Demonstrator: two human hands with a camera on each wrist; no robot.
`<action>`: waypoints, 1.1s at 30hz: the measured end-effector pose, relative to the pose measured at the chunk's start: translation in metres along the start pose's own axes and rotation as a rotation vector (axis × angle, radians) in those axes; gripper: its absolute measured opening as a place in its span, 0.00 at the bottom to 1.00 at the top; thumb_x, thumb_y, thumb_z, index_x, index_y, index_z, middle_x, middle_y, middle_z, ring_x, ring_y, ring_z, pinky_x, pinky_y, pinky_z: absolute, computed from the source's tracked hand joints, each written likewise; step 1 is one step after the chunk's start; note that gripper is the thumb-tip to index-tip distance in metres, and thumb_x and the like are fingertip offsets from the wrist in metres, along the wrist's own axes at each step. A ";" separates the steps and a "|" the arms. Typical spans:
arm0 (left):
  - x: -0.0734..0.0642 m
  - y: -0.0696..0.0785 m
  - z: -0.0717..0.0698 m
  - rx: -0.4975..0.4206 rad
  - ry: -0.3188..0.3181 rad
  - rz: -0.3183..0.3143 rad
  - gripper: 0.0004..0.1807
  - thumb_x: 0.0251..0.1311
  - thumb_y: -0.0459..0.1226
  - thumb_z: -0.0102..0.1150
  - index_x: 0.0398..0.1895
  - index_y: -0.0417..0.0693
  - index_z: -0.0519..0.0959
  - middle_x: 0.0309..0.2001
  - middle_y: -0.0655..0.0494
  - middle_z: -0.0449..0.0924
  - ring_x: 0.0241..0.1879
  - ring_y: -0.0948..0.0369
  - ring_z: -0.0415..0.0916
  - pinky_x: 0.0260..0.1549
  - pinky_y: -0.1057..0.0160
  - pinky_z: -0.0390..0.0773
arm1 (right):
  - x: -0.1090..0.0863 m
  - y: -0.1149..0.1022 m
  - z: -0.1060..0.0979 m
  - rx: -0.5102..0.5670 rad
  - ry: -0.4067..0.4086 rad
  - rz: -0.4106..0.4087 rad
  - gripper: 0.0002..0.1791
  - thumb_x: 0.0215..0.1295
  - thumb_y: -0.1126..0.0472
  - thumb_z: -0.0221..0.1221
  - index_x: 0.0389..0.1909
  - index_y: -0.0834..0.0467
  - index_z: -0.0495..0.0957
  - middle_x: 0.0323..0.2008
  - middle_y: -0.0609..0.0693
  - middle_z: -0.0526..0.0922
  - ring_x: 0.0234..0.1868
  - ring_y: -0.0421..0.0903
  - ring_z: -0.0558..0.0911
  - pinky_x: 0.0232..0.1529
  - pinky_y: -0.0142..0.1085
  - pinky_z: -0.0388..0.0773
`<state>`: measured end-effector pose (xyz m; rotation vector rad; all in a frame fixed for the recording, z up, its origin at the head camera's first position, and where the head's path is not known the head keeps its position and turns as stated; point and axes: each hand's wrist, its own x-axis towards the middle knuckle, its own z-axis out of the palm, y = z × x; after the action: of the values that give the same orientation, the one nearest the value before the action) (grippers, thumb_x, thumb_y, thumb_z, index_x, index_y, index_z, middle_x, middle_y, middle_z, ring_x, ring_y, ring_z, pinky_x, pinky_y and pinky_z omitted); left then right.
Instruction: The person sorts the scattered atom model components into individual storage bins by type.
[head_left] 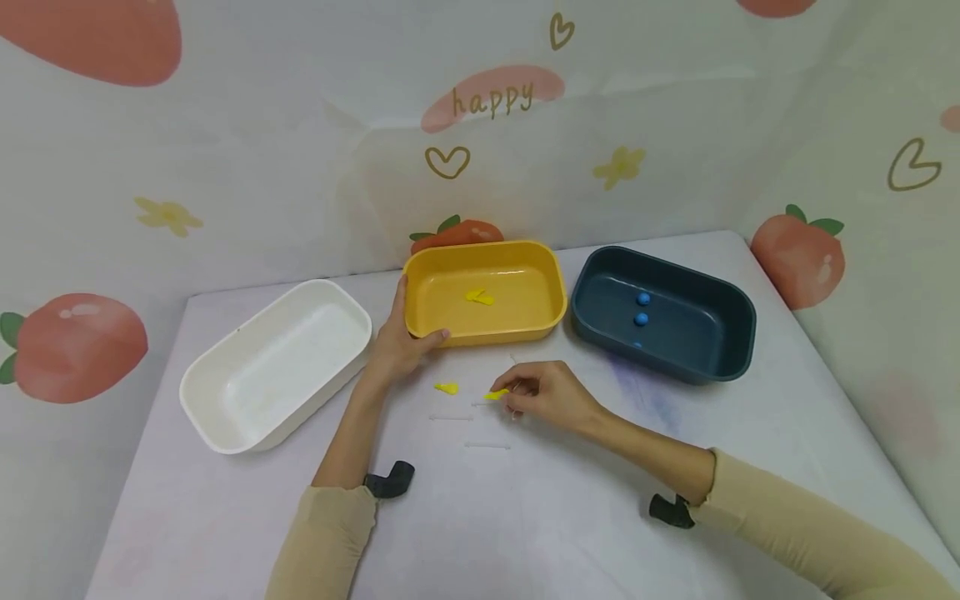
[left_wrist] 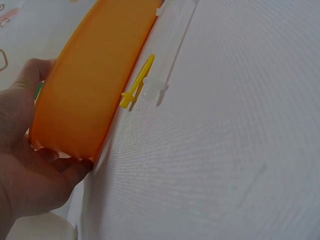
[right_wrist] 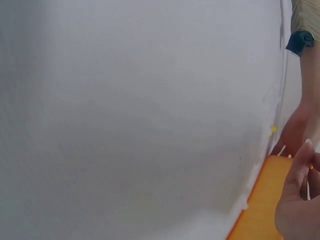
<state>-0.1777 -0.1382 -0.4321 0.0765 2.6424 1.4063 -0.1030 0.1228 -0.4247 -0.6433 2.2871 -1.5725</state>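
Note:
At the left end of a yellow tray (head_left: 517, 337), my left hand (head_left: 396, 348) grips the wall, thumb at the front and fingers around the end. Two or so small yellow plastic pieces (head_left: 480, 297) lie inside that tray. My right hand (head_left: 553, 398) pinches another small yellow piece (head_left: 495, 395) between thumb and fingertips, just above the table in front of the tray. A loose yellow piece (head_left: 447, 388) lies between the hands; in the left wrist view this tapered piece (left_wrist: 139, 82) has a short crossbar. The right wrist view hides most of the pinched piece.
Several thin whitish rods with small ends, such as one rod (head_left: 487, 446), lie on the table near the right hand. A white tray (head_left: 273, 375) stands at the left. On the right a dark blue tray (head_left: 693, 325) holds small blue balls (head_left: 642, 319). A patterned cloth (head_left: 300, 167) hangs behind.

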 end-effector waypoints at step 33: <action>0.000 -0.001 0.001 -0.009 0.011 -0.016 0.61 0.57 0.44 0.70 0.80 0.69 0.33 0.76 0.52 0.57 0.70 0.49 0.60 0.71 0.46 0.56 | 0.032 -0.031 -0.031 -0.045 -0.005 0.036 0.12 0.58 0.64 0.70 0.44 0.60 0.86 0.29 0.47 0.84 0.29 0.49 0.81 0.29 0.29 0.76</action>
<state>-0.1770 -0.1375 -0.4336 0.0458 2.6390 1.4180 -0.1389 0.1218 -0.3842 -0.6132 2.3235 -1.5061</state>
